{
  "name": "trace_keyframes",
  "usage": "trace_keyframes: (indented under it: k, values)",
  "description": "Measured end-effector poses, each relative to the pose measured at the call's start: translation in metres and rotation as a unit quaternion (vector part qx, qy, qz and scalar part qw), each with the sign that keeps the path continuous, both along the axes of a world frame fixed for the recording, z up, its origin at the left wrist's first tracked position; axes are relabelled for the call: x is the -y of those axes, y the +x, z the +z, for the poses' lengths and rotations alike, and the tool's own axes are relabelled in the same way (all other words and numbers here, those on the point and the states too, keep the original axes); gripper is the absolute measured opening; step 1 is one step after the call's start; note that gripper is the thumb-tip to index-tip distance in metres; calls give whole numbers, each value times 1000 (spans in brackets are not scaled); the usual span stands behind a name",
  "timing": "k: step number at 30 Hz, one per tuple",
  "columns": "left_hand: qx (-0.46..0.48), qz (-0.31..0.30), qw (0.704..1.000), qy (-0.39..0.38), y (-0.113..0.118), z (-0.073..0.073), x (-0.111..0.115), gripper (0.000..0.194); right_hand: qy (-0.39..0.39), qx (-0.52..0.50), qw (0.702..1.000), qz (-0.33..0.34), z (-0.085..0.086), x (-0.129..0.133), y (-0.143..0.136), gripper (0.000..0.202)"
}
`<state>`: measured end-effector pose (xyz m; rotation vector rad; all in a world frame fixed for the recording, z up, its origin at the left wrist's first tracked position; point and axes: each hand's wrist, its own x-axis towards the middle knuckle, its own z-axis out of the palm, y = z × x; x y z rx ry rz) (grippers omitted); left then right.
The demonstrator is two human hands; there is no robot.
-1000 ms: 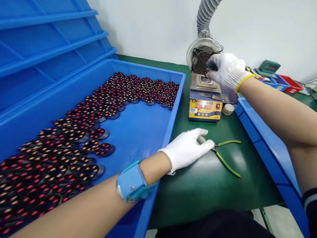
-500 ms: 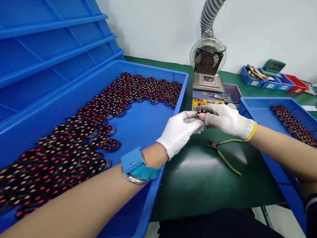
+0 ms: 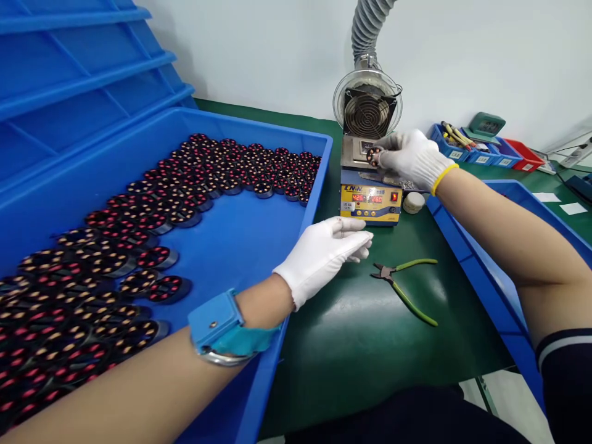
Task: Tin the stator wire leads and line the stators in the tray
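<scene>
My right hand, in a white glove with a yellow cuff, pinches a small round black part with copper-coloured spots. It holds the part tilted just above the metal plate of a yellow-fronted heating unit with red digits. My left hand, also gloved and wearing a blue wrist strap, hovers in front of that unit, with its fingers loosely extended and nothing in them. Pliers with green handles lie on the green table below my right hand.
A big blue tray on the left holds several round parts with red or copper spots. Behind the heating unit stand a fan and a grey hose. Another blue tray and small bins are on the right.
My right hand has moved up and away from my left hand, carrying the round part to the heating unit's plate. My left hand has let go of the part. The view has shifted slightly right.
</scene>
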<state>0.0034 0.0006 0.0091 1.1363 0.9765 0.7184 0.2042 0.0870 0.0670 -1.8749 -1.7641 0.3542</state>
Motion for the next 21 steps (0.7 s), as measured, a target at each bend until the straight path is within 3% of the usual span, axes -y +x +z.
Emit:
trace_keyframes:
  k: [3,8,14,21]
  values:
    - [0,-21,1000,-5,-1,-2,-1,35,47,90,994,-27,10,-26,8,24]
    - [-8,-55,998,-8,-1,-5,-1,39,42,157,986,-26,4,-51,12,30]
    - [-12,-78,997,-4,-1,-7,-1,39,33,191,980,-48,-3,-56,10,29]
    - [-24,-91,996,-1,-1,-10,-3,37,47,161,985,-49,-8,-60,11,26]
